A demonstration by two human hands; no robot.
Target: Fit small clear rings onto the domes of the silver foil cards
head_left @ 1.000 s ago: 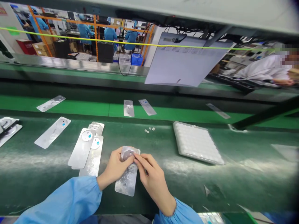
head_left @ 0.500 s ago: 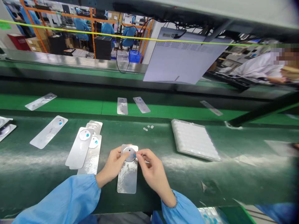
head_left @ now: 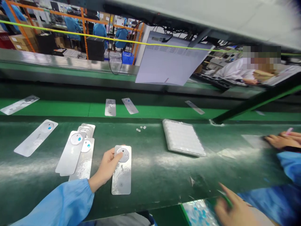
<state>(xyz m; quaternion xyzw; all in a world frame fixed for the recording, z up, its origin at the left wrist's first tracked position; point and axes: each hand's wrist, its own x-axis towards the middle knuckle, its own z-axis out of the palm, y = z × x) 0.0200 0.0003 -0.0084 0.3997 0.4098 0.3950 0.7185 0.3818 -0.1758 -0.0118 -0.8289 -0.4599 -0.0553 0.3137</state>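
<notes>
My left hand [head_left: 109, 163] is closed on a silvery rectangular plate [head_left: 121, 180], thumb on top near its round window. The plate has rounded corners and a small dark printed mark; no blue tab shows on its round part. At the lower right, my right hand [head_left: 237, 211] hangs over a green bin [head_left: 185, 215] holding clear film with blue bits. Its index finger is stretched out and the fingers are apart, somewhat blurred; I see nothing held. Left of my left hand lies a pile of similar plates [head_left: 69, 157], with blue tabs on their round parts.
Small white rings [head_left: 141, 128] lie beyond the held plate. A clear-wrapped white pack [head_left: 184, 138] is to their right. Another plate [head_left: 35, 139] lies far left, and several more sit on the bright green strip [head_left: 155, 110]. A co-worker's hands [head_left: 279, 141] are at the right.
My right hand has left the plate and moved right and down to the bin. The blue tab on the held plate is gone from view. A co-worker's hands show at the right.
</notes>
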